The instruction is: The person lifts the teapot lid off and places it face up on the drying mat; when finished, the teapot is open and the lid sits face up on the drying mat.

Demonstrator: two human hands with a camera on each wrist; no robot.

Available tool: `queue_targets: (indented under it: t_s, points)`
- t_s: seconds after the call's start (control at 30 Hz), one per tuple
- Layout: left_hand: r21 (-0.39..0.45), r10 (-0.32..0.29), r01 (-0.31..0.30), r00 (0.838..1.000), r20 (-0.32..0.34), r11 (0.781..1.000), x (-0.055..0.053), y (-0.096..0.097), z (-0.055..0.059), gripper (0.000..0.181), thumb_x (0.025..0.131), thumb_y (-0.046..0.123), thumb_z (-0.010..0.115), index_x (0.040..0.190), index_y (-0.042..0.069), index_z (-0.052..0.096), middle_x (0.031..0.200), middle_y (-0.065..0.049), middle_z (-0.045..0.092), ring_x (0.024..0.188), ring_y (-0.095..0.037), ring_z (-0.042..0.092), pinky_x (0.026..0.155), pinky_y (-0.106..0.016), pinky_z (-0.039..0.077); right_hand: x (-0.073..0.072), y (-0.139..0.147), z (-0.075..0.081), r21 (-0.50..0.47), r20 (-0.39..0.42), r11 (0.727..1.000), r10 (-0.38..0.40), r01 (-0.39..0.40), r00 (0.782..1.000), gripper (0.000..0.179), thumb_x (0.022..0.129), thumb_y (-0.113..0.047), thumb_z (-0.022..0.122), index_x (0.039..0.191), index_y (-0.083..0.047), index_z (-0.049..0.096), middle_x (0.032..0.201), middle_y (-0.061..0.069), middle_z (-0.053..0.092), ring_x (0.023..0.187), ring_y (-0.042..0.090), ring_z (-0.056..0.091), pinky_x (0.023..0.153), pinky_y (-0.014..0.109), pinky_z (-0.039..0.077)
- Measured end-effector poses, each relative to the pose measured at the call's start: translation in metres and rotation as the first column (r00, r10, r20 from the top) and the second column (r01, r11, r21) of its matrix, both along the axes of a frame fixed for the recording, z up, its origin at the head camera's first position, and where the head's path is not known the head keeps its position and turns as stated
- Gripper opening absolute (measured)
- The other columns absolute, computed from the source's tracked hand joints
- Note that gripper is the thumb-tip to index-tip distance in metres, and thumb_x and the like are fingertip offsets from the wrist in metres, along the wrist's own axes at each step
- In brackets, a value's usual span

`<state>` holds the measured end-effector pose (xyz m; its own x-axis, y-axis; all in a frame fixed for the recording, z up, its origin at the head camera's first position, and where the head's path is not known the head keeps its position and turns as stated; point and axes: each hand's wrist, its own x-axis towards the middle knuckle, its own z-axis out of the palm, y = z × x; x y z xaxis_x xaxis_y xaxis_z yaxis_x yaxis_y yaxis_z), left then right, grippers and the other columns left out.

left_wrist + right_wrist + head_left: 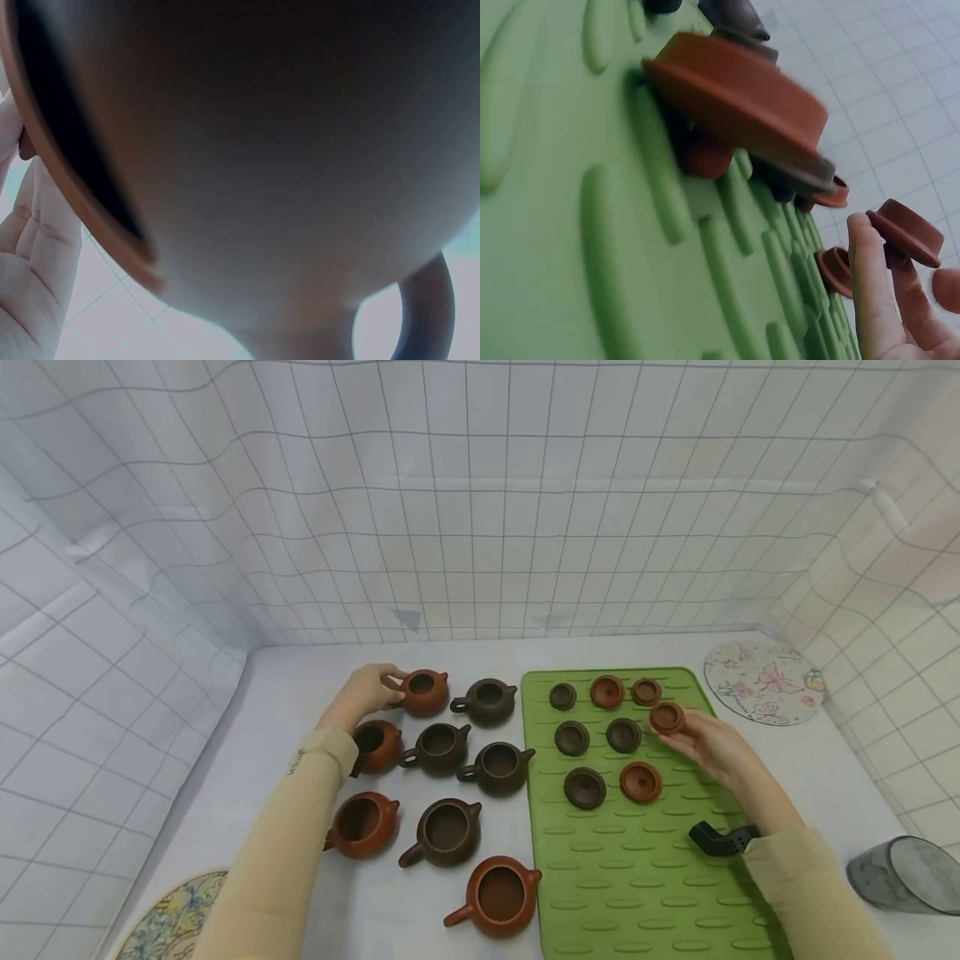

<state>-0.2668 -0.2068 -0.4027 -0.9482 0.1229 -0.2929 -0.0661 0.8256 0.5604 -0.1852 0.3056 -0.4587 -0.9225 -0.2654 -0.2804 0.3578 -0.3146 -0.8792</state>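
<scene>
In the head view my left hand (pixel 370 690) reaches to the back left and pinches the handle side of a small reddish-brown clay teapot (pixel 425 700) without a lid. Another reddish teapot (pixel 387 747) sits below that wrist and fills much of the left wrist view, hiding most of the hand (pixel 34 277). My right hand (pixel 716 745) holds a reddish teapot lid (pixel 667 718) above the green mat (pixel 637 935). The right wrist view shows this lid (pixel 909 229) between the fingers, knob side down.
Several lidless brown and reddish teapots (pixel 501 897) stand left of the mat. Several lids (pixel 585 787) lie upside down on it. A glass (pixel 903 875) stands at the right, a round floral mat (pixel 765 683) lies back right, and a patterned round piece (pixel 176 914) lies front left.
</scene>
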Motion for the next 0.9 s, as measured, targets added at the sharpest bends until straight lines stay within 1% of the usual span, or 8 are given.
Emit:
queue_targets:
  t_s: [0.13, 0.2, 0.3, 0.4, 0.53, 0.67, 0.77, 0.9]
  points:
    - [0.005, -0.004, 0.004, 1.0, 0.013, 1.0, -0.001, -0.001, -0.002, 0.042, 0.096, 0.01, 0.062, 0.137, 0.003, 0.054, 0.127, -0.027, 0.062, 0.095, -0.03, 0.068, 0.083, -0.035, 0.058, 0.003, 0.003, -0.007, 0.171, -0.043, 0.985, 0.005, 0.003, 0.999, 0.031, 0.107, -0.03, 0.041, 0.125, -0.006, 0.045, 0.104, -0.006, 0.066, 0.095, 0.008, 0.067, 0.091, 0.02, 0.054]
    - [0.005, -0.005, 0.005, 1.0, 0.01, 1.0, -0.001, 0.0, -0.003, 0.042, 0.096, 0.009, 0.062, 0.137, 0.002, 0.055, 0.127, -0.027, 0.062, 0.094, -0.03, 0.069, 0.082, -0.034, 0.058, 0.005, 0.003, -0.009, 0.337, -0.076, 0.941, 0.02, 0.007, 0.997, 0.049, 0.106, -0.033, 0.044, 0.137, 0.003, 0.039, 0.109, -0.005, 0.063, 0.094, 0.002, 0.064, 0.09, 0.018, 0.053]
    - [0.009, 0.0, 0.0, 1.0, 0.003, 1.0, 0.0, 0.001, -0.003, 0.042, 0.096, 0.008, 0.062, 0.137, 0.002, 0.055, 0.126, -0.027, 0.062, 0.094, -0.03, 0.069, 0.082, -0.034, 0.058, 0.007, 0.001, -0.009, 0.56, -0.114, 0.828, 0.052, 0.02, 0.992, 0.067, 0.105, -0.037, 0.045, 0.145, 0.015, 0.03, 0.125, 0.016, 0.057, 0.09, -0.007, 0.061, 0.091, 0.019, 0.053]
    - [0.017, 0.007, -0.007, 1.0, -0.003, 1.0, 0.001, 0.002, -0.003, 0.042, 0.096, 0.007, 0.061, 0.137, 0.002, 0.055, 0.125, -0.027, 0.063, 0.096, -0.032, 0.069, 0.083, -0.035, 0.058, 0.007, -0.004, -0.007, 0.711, -0.128, 0.702, 0.079, 0.036, 0.989, 0.072, 0.104, -0.045, 0.044, 0.145, 0.013, 0.035, 0.141, 0.033, 0.045, 0.088, -0.01, 0.063, 0.096, 0.029, 0.053]
    - [0.029, 0.012, -0.011, 1.0, -0.006, 1.0, 0.002, 0.002, -0.002, 0.042, 0.096, 0.006, 0.061, 0.137, 0.001, 0.055, 0.125, -0.027, 0.063, 0.101, -0.033, 0.068, 0.086, -0.037, 0.057, 0.006, -0.011, -0.004, 0.831, -0.15, 0.552, 0.095, 0.073, 0.984, 0.069, 0.102, -0.051, 0.045, 0.142, 0.006, 0.046, 0.144, 0.032, 0.045, 0.098, 0.018, 0.072, 0.105, 0.051, 0.044]
    - [0.032, 0.015, -0.014, 1.0, -0.009, 0.999, 0.004, 0.0, -0.002, 0.042, 0.096, 0.006, 0.06, 0.137, 0.0, 0.054, 0.125, -0.028, 0.063, 0.102, -0.035, 0.067, 0.087, -0.038, 0.057, 0.002, -0.016, -0.004, 0.888, -0.184, 0.442, 0.096, 0.124, 0.978, 0.06, 0.104, -0.044, 0.044, 0.135, 0.006, 0.054, 0.135, 0.033, 0.053, 0.113, 0.044, 0.062, 0.103, 0.06, 0.041]
    - [0.034, 0.02, -0.02, 1.0, -0.005, 0.999, 0.005, -0.002, -0.003, 0.042, 0.096, 0.006, 0.06, 0.137, 0.0, 0.054, 0.126, -0.029, 0.062, 0.104, -0.036, 0.067, 0.088, -0.038, 0.057, 0.0, -0.019, -0.006, 0.904, -0.194, 0.404, 0.096, 0.14, 0.976, 0.056, 0.105, -0.04, 0.043, 0.133, 0.008, 0.055, 0.131, 0.034, 0.055, 0.117, 0.048, 0.056, 0.102, 0.06, 0.042]
    - [0.024, 0.027, -0.027, 1.0, -0.005, 0.999, 0.007, -0.003, -0.004, 0.042, 0.096, 0.006, 0.06, 0.137, 0.0, 0.053, 0.126, -0.029, 0.062, 0.105, -0.036, 0.067, 0.088, -0.039, 0.057, -0.002, -0.02, -0.009, 0.907, -0.185, 0.4, 0.101, 0.131, 0.977, 0.057, 0.106, -0.04, 0.04, 0.135, 0.008, 0.053, 0.129, 0.034, 0.057, 0.113, 0.047, 0.057, 0.096, 0.057, 0.046]
